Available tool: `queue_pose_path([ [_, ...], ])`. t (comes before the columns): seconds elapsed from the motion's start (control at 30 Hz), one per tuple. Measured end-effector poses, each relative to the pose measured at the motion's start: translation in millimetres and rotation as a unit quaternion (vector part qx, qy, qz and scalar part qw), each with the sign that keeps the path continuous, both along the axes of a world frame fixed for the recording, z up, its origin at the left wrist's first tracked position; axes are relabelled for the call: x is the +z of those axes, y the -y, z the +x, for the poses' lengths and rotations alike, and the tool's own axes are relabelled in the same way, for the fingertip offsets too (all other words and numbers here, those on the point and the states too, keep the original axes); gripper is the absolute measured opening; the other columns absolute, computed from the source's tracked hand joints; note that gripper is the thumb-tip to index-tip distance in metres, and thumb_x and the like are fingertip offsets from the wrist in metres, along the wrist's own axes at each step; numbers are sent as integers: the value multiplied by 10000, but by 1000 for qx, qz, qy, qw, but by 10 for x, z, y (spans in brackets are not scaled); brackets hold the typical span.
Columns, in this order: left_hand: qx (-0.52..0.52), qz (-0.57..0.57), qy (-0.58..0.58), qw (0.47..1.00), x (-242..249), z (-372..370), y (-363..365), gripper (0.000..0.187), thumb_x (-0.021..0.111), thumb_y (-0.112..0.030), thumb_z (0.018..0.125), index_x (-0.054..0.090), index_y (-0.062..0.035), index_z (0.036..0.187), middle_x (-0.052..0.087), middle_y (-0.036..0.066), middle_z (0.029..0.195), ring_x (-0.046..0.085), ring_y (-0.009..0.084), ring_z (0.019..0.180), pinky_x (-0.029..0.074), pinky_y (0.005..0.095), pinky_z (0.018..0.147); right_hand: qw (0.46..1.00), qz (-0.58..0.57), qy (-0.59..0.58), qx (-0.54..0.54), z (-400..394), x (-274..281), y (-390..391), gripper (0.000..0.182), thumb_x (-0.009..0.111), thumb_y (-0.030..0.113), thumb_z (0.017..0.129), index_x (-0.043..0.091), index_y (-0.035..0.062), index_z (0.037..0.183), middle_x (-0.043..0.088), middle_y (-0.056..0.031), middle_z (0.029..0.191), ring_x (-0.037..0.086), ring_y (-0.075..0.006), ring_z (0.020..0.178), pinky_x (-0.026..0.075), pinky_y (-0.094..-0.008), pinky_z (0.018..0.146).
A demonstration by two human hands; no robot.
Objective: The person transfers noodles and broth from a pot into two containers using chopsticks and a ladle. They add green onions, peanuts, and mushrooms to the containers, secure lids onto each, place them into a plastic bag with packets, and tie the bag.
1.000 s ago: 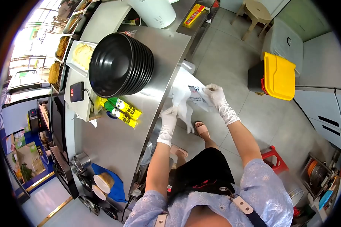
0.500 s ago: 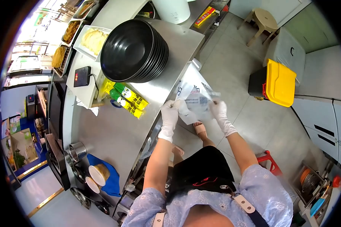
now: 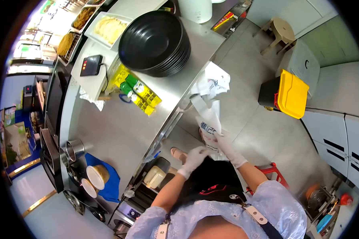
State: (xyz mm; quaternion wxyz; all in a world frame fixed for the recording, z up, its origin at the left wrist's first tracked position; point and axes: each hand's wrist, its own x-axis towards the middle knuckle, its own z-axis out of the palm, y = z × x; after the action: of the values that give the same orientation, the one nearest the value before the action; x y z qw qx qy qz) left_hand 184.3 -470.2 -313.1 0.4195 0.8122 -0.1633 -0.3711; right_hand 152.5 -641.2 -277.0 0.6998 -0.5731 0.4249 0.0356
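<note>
A white plastic bag (image 3: 207,107) with dark printed characters hangs, crumpled and twisted, beside the steel counter's edge. Gloved in white, my right hand (image 3: 228,150) grips its lower part with closed fingers. My left hand (image 3: 194,161), also gloved, is closed at the bag's bottom end, close to my black apron (image 3: 211,181); its fingertips are partly hidden. The bag's upper end reaches up near a stack of black bowls (image 3: 155,44) on the counter.
On the steel counter (image 3: 111,119) lie yellow-green packets (image 3: 137,93), beside a small digital device (image 3: 91,65). Paper-lidded tubs (image 3: 95,177) rest on a blue cloth. A black bin with a yellow lid (image 3: 292,93) and a red stool (image 3: 273,174) stand on the floor.
Both hands have come down toward my apron. The bag, earlier stretched between them, now extends away from me in a long twisted shape. My view has shifted slightly.
</note>
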Motion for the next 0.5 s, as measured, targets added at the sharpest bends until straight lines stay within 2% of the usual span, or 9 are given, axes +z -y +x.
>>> queue_pose_path([
  [0.07, 35, 10, -15, 999, 191, 195, -353, 230, 560, -228, 909, 645, -17, 876, 633, 42, 724, 582, 155, 660, 495, 283, 622, 996, -85, 15, 36, -192, 96, 19, 265, 609, 121, 840, 627, -1, 1076, 660, -95, 902, 633, -202, 768, 496, -355, 684],
  [0.1, 274, -48, -254, 926, 594, 441, -294, 351, 523, -324, 948, 639, -6, 855, 635, 44, 759, 570, 155, 655, 491, 291, 599, 938, -279, 89, 188, -215, 247, 48, 331, 626, 117, 795, 621, 38, 1117, 644, -92, 876, 620, -220, 749, 490, -364, 667],
  [0.17, 371, -124, -283, 876, 925, 820, -428, 440, 473, -419, 960, 631, -10, 998, 647, 55, 835, 583, 134, 679, 482, 278, 623, 734, -538, 163, 381, -108, 796, -65, 558, 619, 127, 714, 553, 129, 1268, 587, -62, 839, 578, -244, 731, 473, -367, 635],
  [0.2, 374, -145, -205, 893, 1080, 966, -540, 427, 479, -398, 963, 626, -4, 1041, 652, 68, 922, 597, 125, 789, 476, 250, 687, 726, -539, 174, 390, -32, 1060, -165, 558, 619, 127, 714, 553, 129, 1268, 587, -62, 839, 578, -244, 731, 473, -367, 635],
  [0.27, 403, -217, 125, 880, 1438, 1151, -724, 339, 490, -292, 970, 594, 9, 1084, 633, 67, 943, 571, 101, 867, 458, 242, 747, 552, -639, 237, 481, 128, 1450, -373, 561, 575, 134, 738, 520, 140, 1296, 554, -37, 851, 564, -203, 738, 468, -346, 633],
  [0.33, 260, -210, 241, 911, 2052, 1259, -1158, 397, 538, -324, 942, 558, 8, 1159, 631, 92, 953, 582, 121, 881, 475, 251, 752, 517, -633, 251, 518, 264, 1632, -592, 549, 543, 145, 760, 506, 142, 1308, 525, -30, 832, 547, -196, 716, 459, -333, 629],
  [0.37, 277, -209, 247, 905, 2244, 1254, -1321, 397, 538, -324, 942, 558, 8, 1159, 631, 92, 953, 582, 121, 881, 475, 251, 752, 488, -643, 256, 533, 334, 1710, -707, 561, 549, 148, 757, 497, 138, 1315, 523, -34, 831, 548, -196, 720, 456, -328, 627],
  [0.43, 352, -55, -20, 934, 2505, 1240, -1674, 603, 620, -392, 883, 464, 46, 1265, 620, 129, 989, 598, 157, 886, 491, 256, 742, 446, -648, 262, 559, 475, 1854, -963, 593, 557, 158, 756, 465, 130, 1341, 524, -52, 847, 550, -201, 736, 449, -327, 622],
  [0.5, 396, -73, -101, 910, 2436, 1160, -2079, 659, 640, -420, 864, 438, 56, 1271, 602, 134, 1008, 597, 158, 867, 500, 253, 692, 427, -645, 284, 566, 557, 1991, -1244, 596, 558, 161, 757, 460, 127, 1344, 528, -60, 863, 553, -205, 743, 451, -333, 625],
])
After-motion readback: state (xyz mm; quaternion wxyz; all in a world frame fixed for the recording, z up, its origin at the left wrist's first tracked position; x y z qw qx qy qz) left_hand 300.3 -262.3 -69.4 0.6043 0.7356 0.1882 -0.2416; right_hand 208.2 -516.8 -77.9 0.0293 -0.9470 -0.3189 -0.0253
